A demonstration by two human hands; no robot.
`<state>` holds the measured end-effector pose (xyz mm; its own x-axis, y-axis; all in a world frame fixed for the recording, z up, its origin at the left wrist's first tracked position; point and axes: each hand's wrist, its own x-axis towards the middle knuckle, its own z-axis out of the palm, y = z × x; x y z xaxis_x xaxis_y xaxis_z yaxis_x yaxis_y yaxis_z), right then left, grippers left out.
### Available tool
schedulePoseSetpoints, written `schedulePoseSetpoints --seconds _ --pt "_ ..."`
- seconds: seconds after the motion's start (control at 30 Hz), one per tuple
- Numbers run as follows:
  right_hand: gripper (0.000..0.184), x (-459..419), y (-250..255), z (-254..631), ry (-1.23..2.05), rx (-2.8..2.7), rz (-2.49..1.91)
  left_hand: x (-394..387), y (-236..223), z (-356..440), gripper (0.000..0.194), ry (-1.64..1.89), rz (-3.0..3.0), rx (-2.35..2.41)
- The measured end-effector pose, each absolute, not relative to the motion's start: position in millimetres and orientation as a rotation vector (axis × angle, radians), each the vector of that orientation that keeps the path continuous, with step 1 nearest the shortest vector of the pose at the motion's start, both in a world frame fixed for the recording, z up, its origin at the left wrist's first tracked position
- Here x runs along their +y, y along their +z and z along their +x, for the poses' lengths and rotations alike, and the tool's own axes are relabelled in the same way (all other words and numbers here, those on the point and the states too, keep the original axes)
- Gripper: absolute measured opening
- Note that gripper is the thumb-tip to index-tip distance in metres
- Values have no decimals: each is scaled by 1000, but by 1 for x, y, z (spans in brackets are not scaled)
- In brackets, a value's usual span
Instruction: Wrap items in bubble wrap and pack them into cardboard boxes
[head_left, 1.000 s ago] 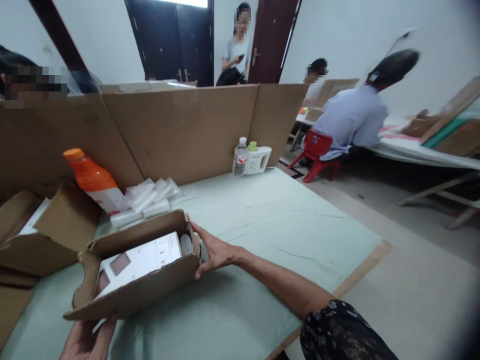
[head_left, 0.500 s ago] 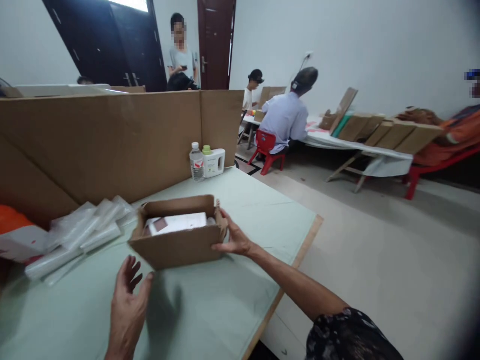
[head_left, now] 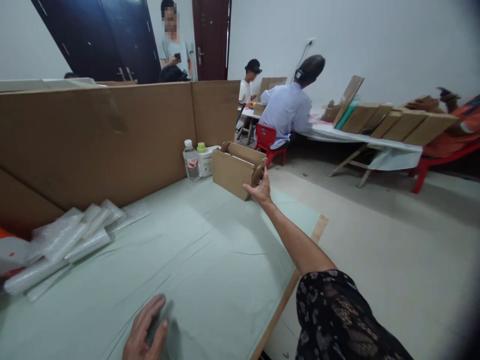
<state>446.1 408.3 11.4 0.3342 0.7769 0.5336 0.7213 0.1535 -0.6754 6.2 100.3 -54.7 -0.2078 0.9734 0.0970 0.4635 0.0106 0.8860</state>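
Observation:
My right hand (head_left: 258, 190) grips the near right end of a small cardboard box (head_left: 232, 174), with the arm stretched far forward. The box is open at the top and stands at the table's far right corner; only a white edge of its contents shows. Just left of it are a clear water bottle (head_left: 191, 162) with a white cap and a white jug (head_left: 205, 161) with a green cap, partly hidden by the box. Low over the near part of the table, my left hand (head_left: 145, 330) has its fingers apart and holds nothing.
Clear plastic bubble-wrap bags (head_left: 75, 240) lie in a pile at the left. A tall cardboard screen (head_left: 112, 145) borders the far side of the pale green table (head_left: 187, 250). Beyond the right edge, people sit at another table (head_left: 326, 131) with several cardboard boxes; one person stands behind the screen.
My right hand has moved the box from the middle of the table to the far right corner and turned it. My left hand has drawn back toward me.

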Motion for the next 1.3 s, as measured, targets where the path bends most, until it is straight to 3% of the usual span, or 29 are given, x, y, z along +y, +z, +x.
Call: schedulePoseSetpoints --seconds 0.3,0.5,0.7,0.8,0.9,0.97,1.17,1.23,1.3 --pt "92 424 20 436 111 -1373 -1589 86 -75 14 33 1280 1527 1750" --pt "87 417 13 436 241 -1442 -1481 90 -52 21 31 1213 1528 1725" --pt "101 415 -17 429 340 -1360 -1671 78 -22 15 27 1333 1476 1791" --pt "84 394 -40 402 360 -1487 -1704 64 -10 -20 25 1480 1439 2077" --pt "54 350 -58 342 335 -1924 -1471 56 13 -82 27 1606 1361 2327" --pt "45 315 -64 295 277 -2181 -1277 60 36 -131 33 1674 1337 2453" --pt "39 259 -62 220 174 -2435 -1052 105 107 -248 51 1731 1327 2910" --pt "40 261 -62 222 145 -2442 -1044 124 116 -267 47 1610 1261 3003" --pt "41 265 -63 228 125 -2449 -1027 140 117 -278 30 1458 1153 3056"
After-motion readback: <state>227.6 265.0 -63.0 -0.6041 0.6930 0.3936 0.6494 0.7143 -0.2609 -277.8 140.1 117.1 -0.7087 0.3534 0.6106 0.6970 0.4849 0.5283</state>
